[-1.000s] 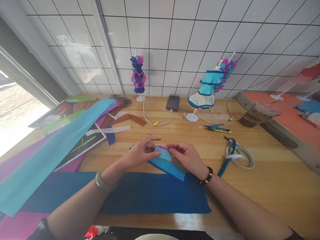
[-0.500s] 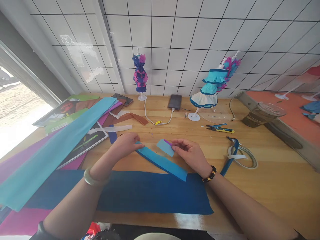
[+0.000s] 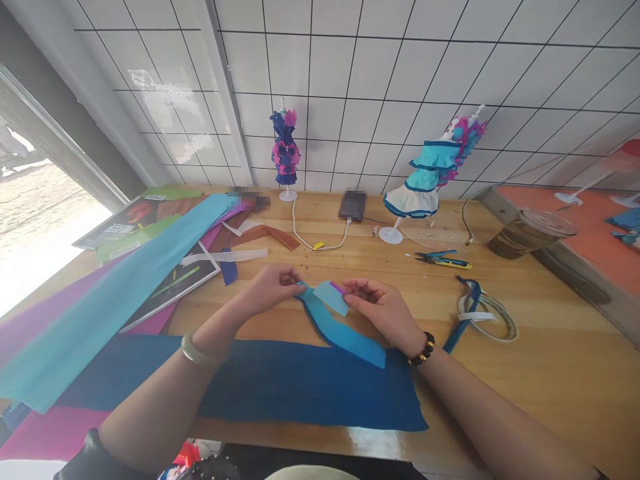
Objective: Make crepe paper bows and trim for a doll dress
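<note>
In the middle of the frame, the person's left hand pinches the upper-left end of a bright-blue strip between thumb and fingertips. The strip curves down to the right, its far end over a dark-blue sheet. Gripping just the tip probably leaves its length free and uncreased. The right hand grasps a small light-blue piece at its purple edge between thumb and index finger, the other fingers curled; this light hold likely keeps its face unobstructed, close above the strip. At right, wire cutters and a tape roll lie aside, seemingly within reach yet out of the hands' way.
</note>
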Motion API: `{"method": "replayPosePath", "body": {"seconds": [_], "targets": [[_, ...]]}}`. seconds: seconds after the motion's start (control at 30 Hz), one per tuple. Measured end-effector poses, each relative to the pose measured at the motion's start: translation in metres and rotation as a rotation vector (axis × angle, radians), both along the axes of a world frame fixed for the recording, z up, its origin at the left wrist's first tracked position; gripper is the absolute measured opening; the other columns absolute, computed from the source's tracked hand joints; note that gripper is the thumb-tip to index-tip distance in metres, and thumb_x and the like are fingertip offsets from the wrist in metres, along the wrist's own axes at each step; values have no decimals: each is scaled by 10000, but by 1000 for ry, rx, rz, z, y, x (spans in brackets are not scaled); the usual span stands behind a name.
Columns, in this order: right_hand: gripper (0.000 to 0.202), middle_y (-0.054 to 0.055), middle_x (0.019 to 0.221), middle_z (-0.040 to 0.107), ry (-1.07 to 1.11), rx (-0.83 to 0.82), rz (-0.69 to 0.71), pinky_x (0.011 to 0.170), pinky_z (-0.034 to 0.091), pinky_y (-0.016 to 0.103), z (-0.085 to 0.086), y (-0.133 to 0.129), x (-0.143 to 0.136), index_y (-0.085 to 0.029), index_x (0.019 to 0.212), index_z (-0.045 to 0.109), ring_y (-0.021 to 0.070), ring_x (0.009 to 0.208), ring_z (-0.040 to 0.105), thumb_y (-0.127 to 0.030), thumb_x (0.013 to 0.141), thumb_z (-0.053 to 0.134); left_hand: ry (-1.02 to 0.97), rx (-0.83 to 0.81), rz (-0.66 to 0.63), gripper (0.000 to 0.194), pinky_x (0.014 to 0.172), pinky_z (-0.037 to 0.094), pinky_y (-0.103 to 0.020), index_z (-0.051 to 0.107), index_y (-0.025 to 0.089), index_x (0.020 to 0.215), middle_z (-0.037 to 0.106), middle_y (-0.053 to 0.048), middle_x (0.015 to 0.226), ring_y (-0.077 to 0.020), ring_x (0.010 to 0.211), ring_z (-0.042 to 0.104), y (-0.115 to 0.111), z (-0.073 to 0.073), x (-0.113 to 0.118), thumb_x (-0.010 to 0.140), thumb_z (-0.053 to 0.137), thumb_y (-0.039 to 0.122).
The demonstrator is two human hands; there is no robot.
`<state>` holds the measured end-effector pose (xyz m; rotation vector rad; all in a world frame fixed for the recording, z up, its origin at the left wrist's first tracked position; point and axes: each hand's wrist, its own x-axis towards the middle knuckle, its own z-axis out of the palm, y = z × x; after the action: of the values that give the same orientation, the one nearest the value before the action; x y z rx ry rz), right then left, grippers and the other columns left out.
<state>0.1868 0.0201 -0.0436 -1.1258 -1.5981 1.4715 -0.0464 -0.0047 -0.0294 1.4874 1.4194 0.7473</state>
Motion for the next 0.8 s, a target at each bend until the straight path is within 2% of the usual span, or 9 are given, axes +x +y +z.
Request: {"method": "replayPosePath", "body": {"seconds": [0.1,0.23,0.3,0.43,0.5,0.67,0.8], "targets": [[340,51,866,675,64,-60,20,716,497,294,2,-1,0,-165,938,634,152,787,610,-352,659,688,-210,-90,-33,287,722,477,-300,592,147,819,645,-34,770,-163,753,605,-3,-6,12,696,630,403],[350,58,926,677,93,-115,52,739,493,299,5,-4,-1,-170,951,644,151,799,609,-368,665,685,-328,-204,-27,310,698,507,-299,611,145,808,655,-40,769,-161,741,615,-4,-13,18,692,640,431],[345,59,937,676,81,-125,61,738,487,297,5,-4,-1,-171,935,654,149,790,604,-389,668,680,-336,-217,-17,314,651,507,-271,615,141,804,646,-39,753,-142,693,609,-4,-14,18,702,631,438],[294,33,804,667,48,-125,44,682,470,271,4,-4,-2,-169,824,665,129,709,575,-414,662,682,-334,-209,-3,342,467,448,-204,612,134,793,604,-37,743,-104,581,556,-3,-15,16,713,610,467],[280,21,778,652,58,-140,47,668,466,262,5,-5,-2,-172,805,659,117,683,562,-412,662,685,-358,-224,10,348,426,424,-186,602,136,774,580,-30,724,-98,570,535,-4,-15,16,700,619,476],[263,3,748,617,86,-200,69,665,475,259,10,-7,-3,-176,780,636,109,666,548,-408,666,684,-387,-291,20,374,478,462,-210,579,136,782,596,-36,739,-106,567,572,-5,-16,19,691,620,497],[262,0,742,605,87,-172,109,668,464,250,10,-10,-1,-174,756,604,105,669,534,-413,678,677,-340,-299,58,399,531,497,-248,594,137,778,597,-26,725,-118,575,594,-5,-18,23,667,629,519]]}}
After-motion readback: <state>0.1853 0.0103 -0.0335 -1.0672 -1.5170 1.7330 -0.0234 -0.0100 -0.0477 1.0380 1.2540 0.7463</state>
